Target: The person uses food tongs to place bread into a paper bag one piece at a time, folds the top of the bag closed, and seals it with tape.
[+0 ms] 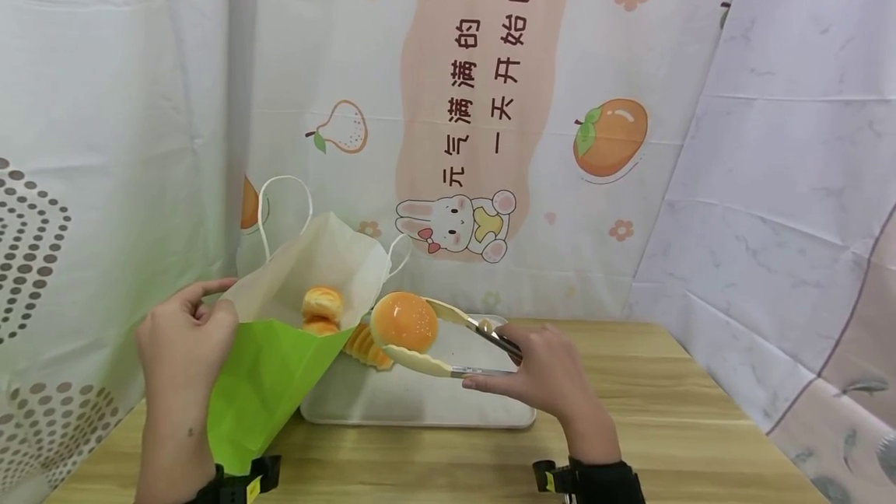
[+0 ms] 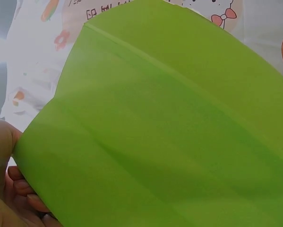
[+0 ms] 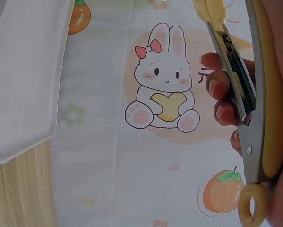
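Observation:
My left hand pinches the edge of a green paper bag, whose pale inside faces me and tilts toward the tray. Two small golden bread rolls show within the bag's mouth. My right hand grips cream-tipped metal tongs. Between the tongs' tips is a round, seeded toy-like bun, held by the bag's right edge. A ridged bread piece lies on the tray just behind it, partly hidden by the bag. In the left wrist view, the green side of the bag fills most of the picture.
A white rectangular tray lies on the wooden table, its left part behind the bag. White cord handles rise from the bag. A printed curtain hangs behind the table, with more cloth at both sides.

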`<state>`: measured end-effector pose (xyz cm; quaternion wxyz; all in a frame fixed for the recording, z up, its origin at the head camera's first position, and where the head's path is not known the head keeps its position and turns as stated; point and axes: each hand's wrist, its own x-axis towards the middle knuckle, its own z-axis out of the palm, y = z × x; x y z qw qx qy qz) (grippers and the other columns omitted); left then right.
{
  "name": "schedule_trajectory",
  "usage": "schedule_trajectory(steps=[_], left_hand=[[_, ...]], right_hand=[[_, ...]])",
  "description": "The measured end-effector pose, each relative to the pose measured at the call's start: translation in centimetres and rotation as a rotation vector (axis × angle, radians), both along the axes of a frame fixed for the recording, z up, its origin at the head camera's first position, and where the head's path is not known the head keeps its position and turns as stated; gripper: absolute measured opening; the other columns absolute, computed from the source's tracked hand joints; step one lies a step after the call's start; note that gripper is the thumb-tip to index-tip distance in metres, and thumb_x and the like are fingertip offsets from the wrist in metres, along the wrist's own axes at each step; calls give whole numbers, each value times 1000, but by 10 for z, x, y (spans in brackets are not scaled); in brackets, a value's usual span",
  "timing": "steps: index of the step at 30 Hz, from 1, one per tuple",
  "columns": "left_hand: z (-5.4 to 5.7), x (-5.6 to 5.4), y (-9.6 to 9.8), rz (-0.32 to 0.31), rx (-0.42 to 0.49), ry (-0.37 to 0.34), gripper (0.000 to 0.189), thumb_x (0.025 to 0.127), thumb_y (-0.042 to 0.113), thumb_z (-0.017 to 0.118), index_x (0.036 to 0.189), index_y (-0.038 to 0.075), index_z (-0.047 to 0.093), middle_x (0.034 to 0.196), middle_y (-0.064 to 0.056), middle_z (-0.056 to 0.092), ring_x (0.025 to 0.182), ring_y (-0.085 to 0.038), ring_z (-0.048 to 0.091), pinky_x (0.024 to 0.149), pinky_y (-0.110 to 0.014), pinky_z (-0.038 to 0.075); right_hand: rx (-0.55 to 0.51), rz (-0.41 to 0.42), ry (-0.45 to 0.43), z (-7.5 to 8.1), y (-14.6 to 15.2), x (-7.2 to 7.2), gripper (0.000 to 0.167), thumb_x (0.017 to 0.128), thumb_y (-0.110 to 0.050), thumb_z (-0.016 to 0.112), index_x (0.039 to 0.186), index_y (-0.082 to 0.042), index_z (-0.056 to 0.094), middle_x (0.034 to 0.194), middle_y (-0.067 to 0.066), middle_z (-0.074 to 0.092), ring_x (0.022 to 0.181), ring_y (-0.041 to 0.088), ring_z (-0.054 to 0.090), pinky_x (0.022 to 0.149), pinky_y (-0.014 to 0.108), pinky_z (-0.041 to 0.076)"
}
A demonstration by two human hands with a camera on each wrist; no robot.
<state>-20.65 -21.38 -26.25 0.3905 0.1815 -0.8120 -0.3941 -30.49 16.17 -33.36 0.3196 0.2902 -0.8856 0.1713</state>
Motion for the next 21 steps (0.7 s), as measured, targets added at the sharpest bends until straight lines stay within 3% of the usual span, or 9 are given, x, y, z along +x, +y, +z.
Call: schedule_trajectory(steps=[8, 16, 21], left_hand=[[0, -2, -4, 0, 1, -9, 47, 85, 5, 42, 117, 9, 76, 50, -1, 31, 42, -15, 21, 41, -27, 19], [-4, -1, -5, 8, 26, -4, 48, 84, 4, 42, 116, 9, 77, 50, -1, 30, 42, -15, 20, 40, -27, 19], [0, -1, -6, 6, 6, -16, 47, 85, 5, 42, 116, 8, 77, 50, -1, 30, 42, -15, 21, 41, -27, 19]], right_hand=[[7, -20, -23, -1, -2, -1, 64, 58, -80, 78, 67, -27, 43, 55, -18, 30, 56, 4, 30, 52, 23, 24], [29, -9, -37, 4, -3, -2, 60, 62, -81, 76, 73, -27, 51, 55, -17, 31, 57, 5, 30, 53, 24, 25], [22, -14, -45, 2, -2, 0, 61, 61, -80, 77, 70, -27, 49, 56, -17, 31, 57, 5, 30, 53, 24, 25]])
